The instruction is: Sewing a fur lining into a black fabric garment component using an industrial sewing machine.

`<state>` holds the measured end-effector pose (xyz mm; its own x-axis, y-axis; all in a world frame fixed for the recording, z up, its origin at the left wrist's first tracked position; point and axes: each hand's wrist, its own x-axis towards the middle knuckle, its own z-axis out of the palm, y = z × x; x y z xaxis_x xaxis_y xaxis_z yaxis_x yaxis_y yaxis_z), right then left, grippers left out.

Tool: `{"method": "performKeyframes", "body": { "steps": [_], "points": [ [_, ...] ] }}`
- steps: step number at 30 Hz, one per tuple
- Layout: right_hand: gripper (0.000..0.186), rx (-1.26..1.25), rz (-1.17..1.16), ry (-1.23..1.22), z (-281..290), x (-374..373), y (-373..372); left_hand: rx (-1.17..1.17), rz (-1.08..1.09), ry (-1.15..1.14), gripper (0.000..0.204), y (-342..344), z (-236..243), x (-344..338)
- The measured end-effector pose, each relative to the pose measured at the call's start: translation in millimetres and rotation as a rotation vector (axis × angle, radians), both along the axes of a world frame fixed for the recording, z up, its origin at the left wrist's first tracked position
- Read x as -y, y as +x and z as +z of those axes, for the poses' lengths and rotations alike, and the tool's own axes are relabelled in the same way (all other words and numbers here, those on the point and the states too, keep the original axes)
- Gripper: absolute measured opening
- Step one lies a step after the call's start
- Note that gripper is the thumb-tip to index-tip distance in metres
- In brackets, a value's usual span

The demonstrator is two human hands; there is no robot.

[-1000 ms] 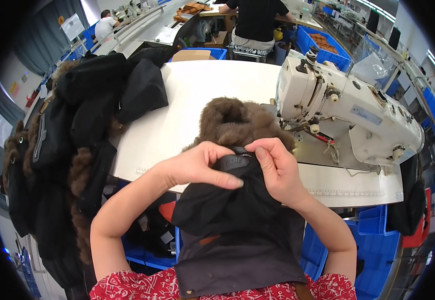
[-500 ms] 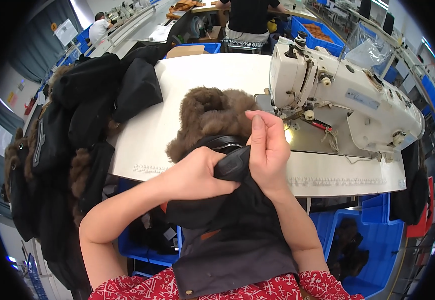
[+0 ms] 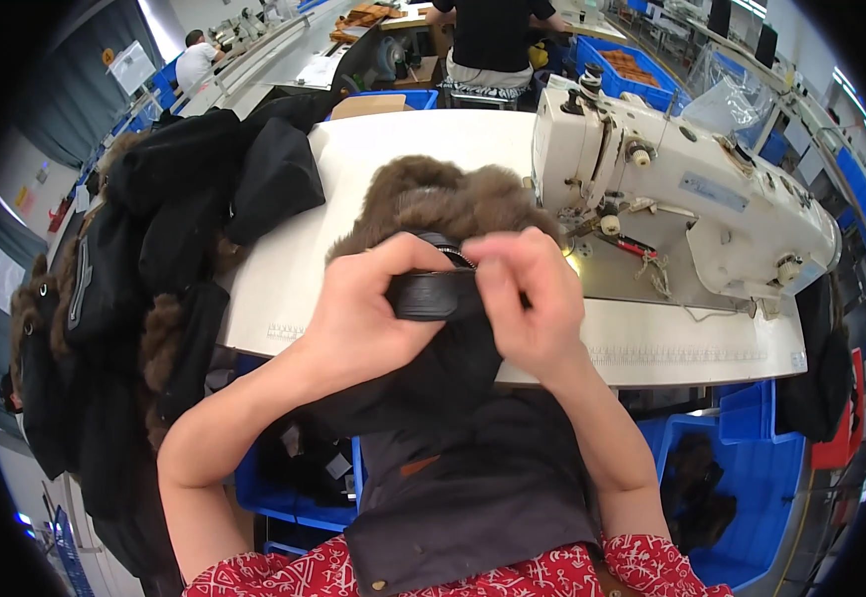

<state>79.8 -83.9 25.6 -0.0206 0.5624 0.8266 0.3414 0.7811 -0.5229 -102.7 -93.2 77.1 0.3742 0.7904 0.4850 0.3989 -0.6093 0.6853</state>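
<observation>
A black garment (image 3: 403, 383) with brown fur trim (image 3: 433, 189) lies partly on the white table (image 3: 338, 159) and hangs over its front edge. My left hand (image 3: 363, 318) is closed on a black leather patch (image 3: 423, 297) at the garment's top. Beside it, my right hand (image 3: 533, 298) pinches the garment's edge near a curved zipper (image 3: 453, 254); its fingertips are slightly blurred. A white sewing machine (image 3: 692, 219) stands just beyond my right hand, its needle area lit.
Piled black fur-trimmed garments (image 3: 184, 189) cover the table's left side. Blue plastic bins (image 3: 752, 497) sit below, holding dark pieces. Across the table a co-worker in a black shirt (image 3: 483, 40) sits; another person in white (image 3: 194, 62) works at the far left.
Both hands have moved up toward the fur with the garment. The leather patch, earlier tilted, now lies level between them, and the fur trim sits farther toward the back of the table.
</observation>
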Motion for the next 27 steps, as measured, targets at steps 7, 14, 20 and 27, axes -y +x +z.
{"method": "performKeyframes", "body": {
  "steps": [7,14,20,27],
  "points": [
    [0.027,-0.078,0.232,0.005,-17.7,67.1,2.8,-0.348,-0.066,0.870,0.029,-36.3,-8.5,40.8],
    [0.024,0.069,0.291,-0.205,-12.5,54.7,8.3,-0.175,0.040,0.620,0.033,-36.8,-58.6,30.7],
    [0.021,0.256,0.271,-0.476,7.8,47.7,18.6,-0.224,-0.015,0.761,0.031,-36.1,-76.2,25.8],
    [0.024,0.778,0.322,-0.362,42.0,22.7,24.2,-0.214,-0.031,0.835,0.030,-34.2,-83.2,20.9]
  ]
}}
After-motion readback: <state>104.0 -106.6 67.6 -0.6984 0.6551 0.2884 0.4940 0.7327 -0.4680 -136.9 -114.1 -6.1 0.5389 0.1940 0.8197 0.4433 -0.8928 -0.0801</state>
